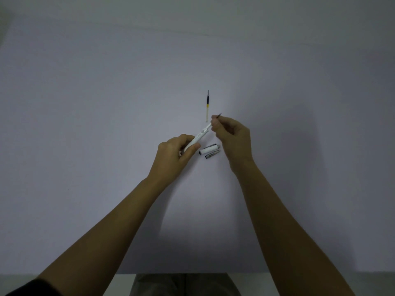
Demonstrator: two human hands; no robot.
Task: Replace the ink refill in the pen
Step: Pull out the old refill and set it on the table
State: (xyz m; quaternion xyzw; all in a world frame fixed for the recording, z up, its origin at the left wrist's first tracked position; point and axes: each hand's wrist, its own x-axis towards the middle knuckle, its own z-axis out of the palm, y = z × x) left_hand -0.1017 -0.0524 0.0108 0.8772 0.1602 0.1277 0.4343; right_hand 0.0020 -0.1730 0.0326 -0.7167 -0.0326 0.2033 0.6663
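Your left hand [174, 155] grips the lower end of the white pen barrel [197, 137], fingers curled and clamped around it, thumb pressed on its side. The barrel tilts up and away toward the right, held above the table [85, 124] near its middle.

Your right hand [232, 138] meets the barrel's upper end. Its fingers [215, 122] are pinched together on a thin dark piece, the pen tip [219, 114], which pokes out just past the fingertips. Whether that piece is still seated in the barrel or already clear of it cannot be told; the fingers hide the joint.

A loose ink refill [207, 105] lies flat on the table just beyond your right fingertips, toward the far edge, close but not touching. It points straight away from you: dark at the far end, a yellow band, then pale.

The white pen cap [210, 151] with silver clip lies on the table between your two hands, just below the barrel, apart from both.
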